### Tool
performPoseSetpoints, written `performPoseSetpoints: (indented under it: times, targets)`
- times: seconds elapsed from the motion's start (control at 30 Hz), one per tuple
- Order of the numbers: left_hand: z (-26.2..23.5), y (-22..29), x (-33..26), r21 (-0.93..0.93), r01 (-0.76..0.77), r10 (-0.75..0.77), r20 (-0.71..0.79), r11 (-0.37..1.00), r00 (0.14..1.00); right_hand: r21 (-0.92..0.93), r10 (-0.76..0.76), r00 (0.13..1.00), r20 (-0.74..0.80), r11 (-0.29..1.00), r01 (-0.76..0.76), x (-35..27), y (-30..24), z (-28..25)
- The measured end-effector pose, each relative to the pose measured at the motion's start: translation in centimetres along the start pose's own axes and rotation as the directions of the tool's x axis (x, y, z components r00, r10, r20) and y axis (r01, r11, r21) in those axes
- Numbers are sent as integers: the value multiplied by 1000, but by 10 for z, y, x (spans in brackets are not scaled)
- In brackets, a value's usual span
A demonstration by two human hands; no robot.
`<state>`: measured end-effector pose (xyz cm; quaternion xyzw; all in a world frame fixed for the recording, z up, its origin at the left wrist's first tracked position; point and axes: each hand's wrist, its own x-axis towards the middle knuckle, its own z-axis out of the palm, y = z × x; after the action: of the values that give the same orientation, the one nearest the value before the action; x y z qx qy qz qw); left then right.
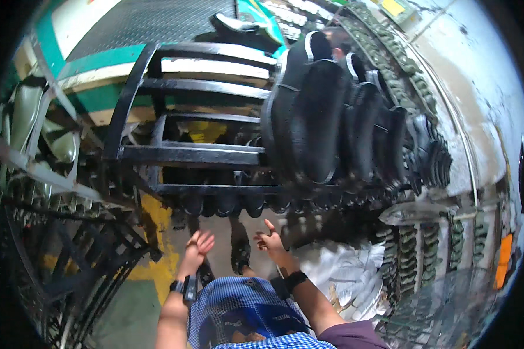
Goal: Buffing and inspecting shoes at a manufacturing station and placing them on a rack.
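Observation:
My left hand point(199, 244) hangs in the air above the floor with nothing in it, its fingers stretched out and slightly blurred. Level with it, my right hand point(269, 239) is also bare, thumb and fingers apart. Both are just below a black metal rack point(192, 154) and touch nothing. On the right part of that rack stand several black shoes point(313, 116) in a row, soles hidden. More dark shoes point(227, 203) line the lower level, closest to my hands. The left portion of the rack's top shows bare bars.
Another rack with olive-green shoe forms point(64, 142) stands at left, above a black metal frame point(70, 262). White material point(355, 267) is piled at lower right, beside shelves of green forms point(407, 256). Behind the rack is a textured dark surface point(151, 29) with a dark shoe point(241, 29).

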<state>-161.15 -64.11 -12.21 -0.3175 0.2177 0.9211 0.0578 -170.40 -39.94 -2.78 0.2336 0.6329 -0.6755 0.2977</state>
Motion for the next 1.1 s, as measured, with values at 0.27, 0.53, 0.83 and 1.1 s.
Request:
performPoseSetpoints:
  times: [0.27, 0.53, 0.83, 1.1]
  targets:
    - [-51, 15, -116, 99, 295, -267, -224, 950, 937, -190, -244, 945, 218, 939, 287, -142, -85, 18]
    - [112, 121, -145, 373, 129, -149, 27, 919, 988, -150, -875, 284, 392, 244, 958, -318, -238, 32]
    - [296, 164, -197, 589, -157, -356, 656, 793, 665, -290, -833, -546, 89, -546, 786, -407, -301, 43]
    - [442, 81, -326, 343, -539, -208, 932, 769, 296, -408, -894, -422, 149, -444, 798, -478, -257, -70]
